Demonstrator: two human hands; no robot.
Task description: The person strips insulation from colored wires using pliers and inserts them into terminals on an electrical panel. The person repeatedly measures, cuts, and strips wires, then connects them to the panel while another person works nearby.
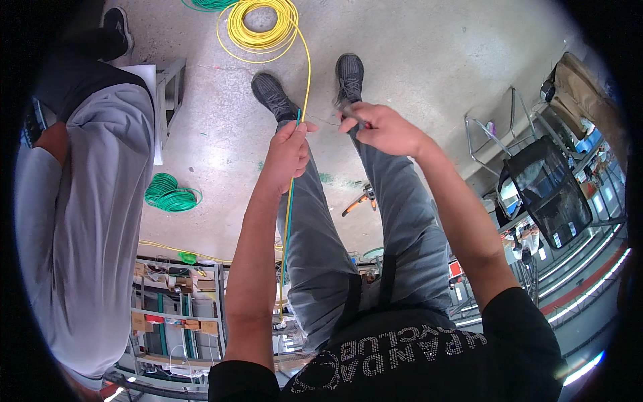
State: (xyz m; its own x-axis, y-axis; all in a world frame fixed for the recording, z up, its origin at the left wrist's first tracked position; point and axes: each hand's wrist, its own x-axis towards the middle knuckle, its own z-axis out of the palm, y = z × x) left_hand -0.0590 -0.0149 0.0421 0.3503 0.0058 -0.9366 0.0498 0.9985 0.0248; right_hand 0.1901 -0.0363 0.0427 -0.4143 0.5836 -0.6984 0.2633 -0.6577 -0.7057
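My left hand point(288, 155) is closed round a yellow wire point(309, 70) and a green wire point(289, 224), which run side by side through the fist. The green wire's end pokes up just above my thumb. Below the hand both wires hang along my left leg. From the top of the fist the yellow wire runs on to a yellow coil point(293, 27) on the floor ahead. To the right, my right hand point(388, 131) grips small pliers point(351, 112) with a dark head and some red on the handle, blurred by motion. A thin dark strand shows between the hands.
On the floor lie a green wire coil point(173, 193) at left and an orange-and-black tool point(362, 199) behind my feet. Another person point(100, 187) in grey stands close at left beside a metal-legged stand point(171, 90). A black mesh chair point(546, 191) is at right.
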